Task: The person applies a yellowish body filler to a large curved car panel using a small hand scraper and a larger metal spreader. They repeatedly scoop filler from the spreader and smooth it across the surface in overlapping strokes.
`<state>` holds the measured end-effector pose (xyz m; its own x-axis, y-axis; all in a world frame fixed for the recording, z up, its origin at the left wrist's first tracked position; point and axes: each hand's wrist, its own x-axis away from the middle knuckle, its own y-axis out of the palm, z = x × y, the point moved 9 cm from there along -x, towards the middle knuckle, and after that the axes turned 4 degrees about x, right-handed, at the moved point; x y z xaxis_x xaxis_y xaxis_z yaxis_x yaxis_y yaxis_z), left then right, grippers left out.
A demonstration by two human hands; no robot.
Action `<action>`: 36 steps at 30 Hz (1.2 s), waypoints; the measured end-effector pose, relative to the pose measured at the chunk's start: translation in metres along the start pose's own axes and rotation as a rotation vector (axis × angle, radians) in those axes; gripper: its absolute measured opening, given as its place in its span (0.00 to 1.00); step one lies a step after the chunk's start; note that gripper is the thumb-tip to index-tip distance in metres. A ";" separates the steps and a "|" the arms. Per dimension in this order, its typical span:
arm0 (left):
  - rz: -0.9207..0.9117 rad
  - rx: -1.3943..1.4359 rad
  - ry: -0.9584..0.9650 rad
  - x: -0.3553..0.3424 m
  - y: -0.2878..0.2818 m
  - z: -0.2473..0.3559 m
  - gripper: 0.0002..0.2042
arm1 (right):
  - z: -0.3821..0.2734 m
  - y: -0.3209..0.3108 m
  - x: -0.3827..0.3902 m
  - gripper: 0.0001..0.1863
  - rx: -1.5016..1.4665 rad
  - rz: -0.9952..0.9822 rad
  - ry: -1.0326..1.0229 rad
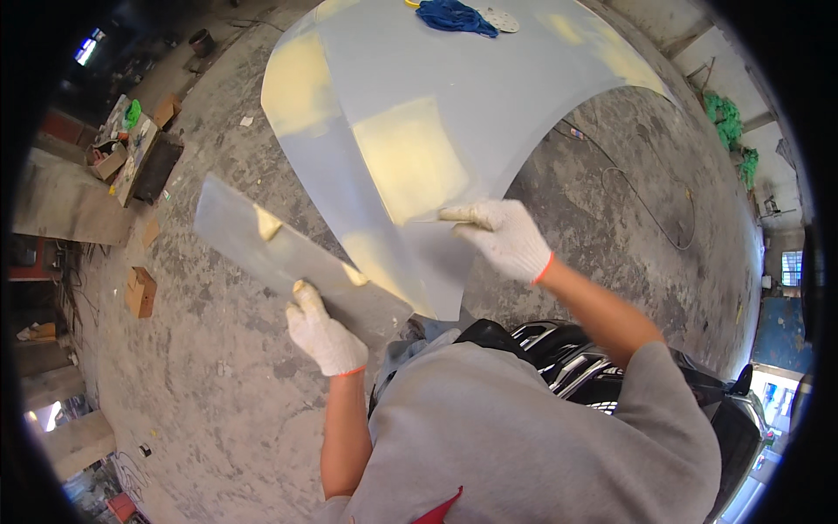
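Observation:
My left hand [319,332], in a white knit glove, grips the lower edge of a flat grey board [262,249]. Two dabs of yellowish putty [268,224] sit along the board's upper edge. My right hand [504,234], gloved as well, is closed on a thin putty spreader [428,219], mostly seen edge-on. It is over the lower part of a large grey car body panel [384,57]; whether the spreader touches the panel I cannot tell. Pale yellow patches [410,162] cover several areas of the panel, one just beyond my right hand.
A blue cloth [456,17] and a round pale disc [500,20] lie at the panel's far end. A cable [621,171] curls on the stained floor at right. Black car parts [572,354] stand close by my right side. A cardboard box [140,292] and a cluttered bench [135,162] are leftward.

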<state>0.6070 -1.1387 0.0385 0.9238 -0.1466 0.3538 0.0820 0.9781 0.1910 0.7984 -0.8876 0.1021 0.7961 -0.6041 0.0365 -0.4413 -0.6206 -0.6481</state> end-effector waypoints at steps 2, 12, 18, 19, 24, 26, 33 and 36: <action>-0.096 -0.015 0.024 0.010 0.011 -0.006 0.21 | -0.034 0.014 0.034 0.19 -0.296 0.022 0.082; -0.126 0.270 -0.028 0.008 0.040 0.011 0.24 | -0.043 0.015 0.067 0.21 0.294 0.070 -0.098; 0.010 0.165 0.063 0.010 0.011 0.023 0.24 | 0.061 -0.053 -0.035 0.20 0.758 0.439 -0.057; 0.044 0.156 0.071 0.013 0.004 0.021 0.24 | 0.075 -0.062 -0.057 0.20 0.786 0.476 -0.065; 0.194 0.048 0.101 0.030 -0.019 0.009 0.23 | 0.124 -0.091 -0.154 0.19 0.896 0.496 0.039; 0.250 0.051 0.079 0.035 -0.020 0.004 0.24 | 0.136 -0.097 -0.182 0.19 0.939 0.468 0.083; 0.364 0.041 0.097 0.049 0.020 -0.005 0.23 | 0.121 -0.043 -0.218 0.21 0.889 0.343 0.024; 0.335 0.013 0.116 0.051 0.052 -0.003 0.22 | 0.087 0.016 -0.231 0.21 0.949 0.074 -0.023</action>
<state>0.6592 -1.0950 0.0632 0.9348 0.2009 0.2927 -0.2370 0.9670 0.0933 0.6435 -0.7138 0.0170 0.7920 -0.6094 -0.0377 0.0213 0.0893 -0.9958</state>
